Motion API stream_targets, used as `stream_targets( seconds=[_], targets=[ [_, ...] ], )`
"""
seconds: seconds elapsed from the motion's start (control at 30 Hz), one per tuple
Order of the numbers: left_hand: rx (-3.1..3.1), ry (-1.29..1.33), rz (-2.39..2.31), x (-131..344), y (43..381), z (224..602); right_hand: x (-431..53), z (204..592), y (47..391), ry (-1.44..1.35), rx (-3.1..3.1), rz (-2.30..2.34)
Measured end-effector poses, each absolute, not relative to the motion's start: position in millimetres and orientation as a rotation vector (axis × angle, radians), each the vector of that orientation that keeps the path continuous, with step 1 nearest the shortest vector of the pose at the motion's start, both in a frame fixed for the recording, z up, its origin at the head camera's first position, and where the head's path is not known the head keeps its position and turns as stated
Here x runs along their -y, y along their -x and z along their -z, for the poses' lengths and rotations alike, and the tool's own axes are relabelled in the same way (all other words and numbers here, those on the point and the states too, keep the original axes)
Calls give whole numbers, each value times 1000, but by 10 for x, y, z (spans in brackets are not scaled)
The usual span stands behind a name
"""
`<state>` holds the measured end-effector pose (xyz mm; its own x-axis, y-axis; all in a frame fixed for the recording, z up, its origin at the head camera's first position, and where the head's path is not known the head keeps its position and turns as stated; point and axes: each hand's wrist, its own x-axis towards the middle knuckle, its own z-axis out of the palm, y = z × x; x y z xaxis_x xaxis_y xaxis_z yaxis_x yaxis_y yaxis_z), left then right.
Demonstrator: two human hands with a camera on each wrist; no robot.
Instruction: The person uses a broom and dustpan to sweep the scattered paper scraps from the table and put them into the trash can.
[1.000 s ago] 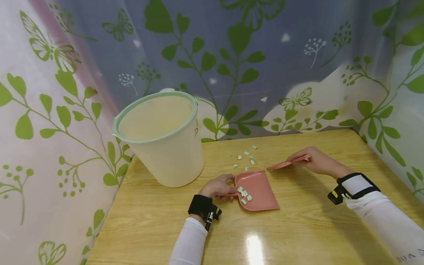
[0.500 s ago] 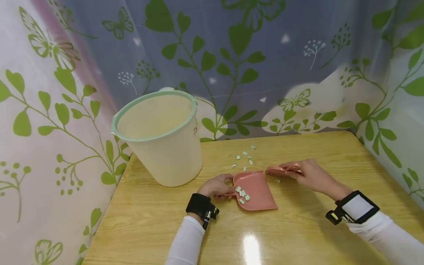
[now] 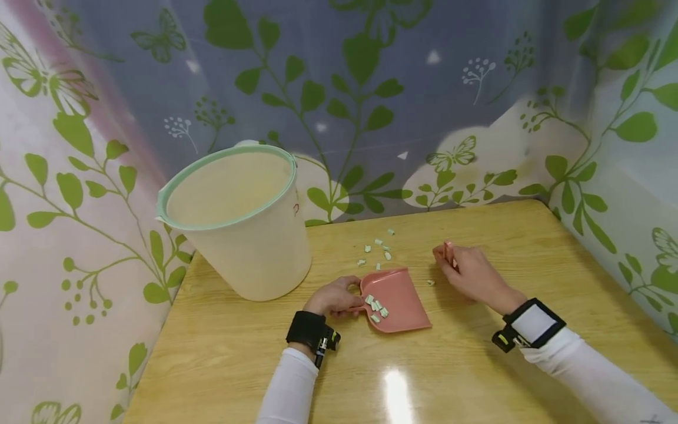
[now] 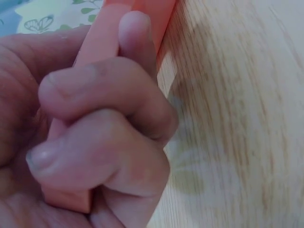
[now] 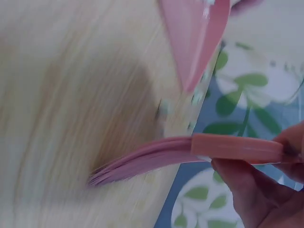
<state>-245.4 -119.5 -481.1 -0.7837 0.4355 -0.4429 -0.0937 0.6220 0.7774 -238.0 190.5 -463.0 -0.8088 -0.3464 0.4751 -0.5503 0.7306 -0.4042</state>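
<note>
My left hand point(image 3: 335, 296) grips the handle of a pink dustpan point(image 3: 405, 300), its fingers wrapped round the handle point(image 4: 97, 45) in the left wrist view. Several pale green-white bits point(image 3: 376, 306) lie in the pan near the handle. To the right of the pan, my right hand point(image 3: 474, 275) holds a small pink brush point(image 5: 237, 148) by its back. Its bristles point(image 5: 142, 159) point down toward the table in the right wrist view; the head view mostly hides them. One loose bit point(image 3: 431, 282) lies between pan and brush. Several more bits point(image 3: 388, 256) are scattered behind the pan.
A tall cream bucket point(image 3: 259, 259) with a green rim point(image 3: 229, 224) stands at the table's left back. Patterned curtains hang behind the wooden table point(image 3: 222, 359) and along both sides. Light glares off the table's front.
My right hand has turned the brush, which now shows nearly end-on. The loose bit by the pan, hidden at first, now lies uncovered. The left hand and dustpan keep their place; the head view has shifted slightly.
</note>
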Motion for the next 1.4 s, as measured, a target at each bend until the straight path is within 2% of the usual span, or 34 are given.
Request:
stream_targets(
  seconds=[0.2,0.43,0.83,1.03,1.27,1.4],
  targets=[
    [-2243,-236,-1105,1239,2451,4816,-1513,4587,2256,-722,2603,-1033],
    [-2236,-205,-1138,1268,2470,4841,-1178,4559,2266,-725,2584,-996],
    [-2305,-64,-1161,1553,2306,4818,-660,4527,2302,-962,2527,-1245],
    [-2413,-14,-1068,1696,2091,4843,-879,4477,2277,-1077,2441,-1600],
    [-2450,-46,-1067,1824,2032,4828,-1646,4459,2306,-857,2497,-1335],
    [-2460,-56,-1127,2015,2034,4853,-1803,4511,2359,-818,2523,-1186]
  ],
)
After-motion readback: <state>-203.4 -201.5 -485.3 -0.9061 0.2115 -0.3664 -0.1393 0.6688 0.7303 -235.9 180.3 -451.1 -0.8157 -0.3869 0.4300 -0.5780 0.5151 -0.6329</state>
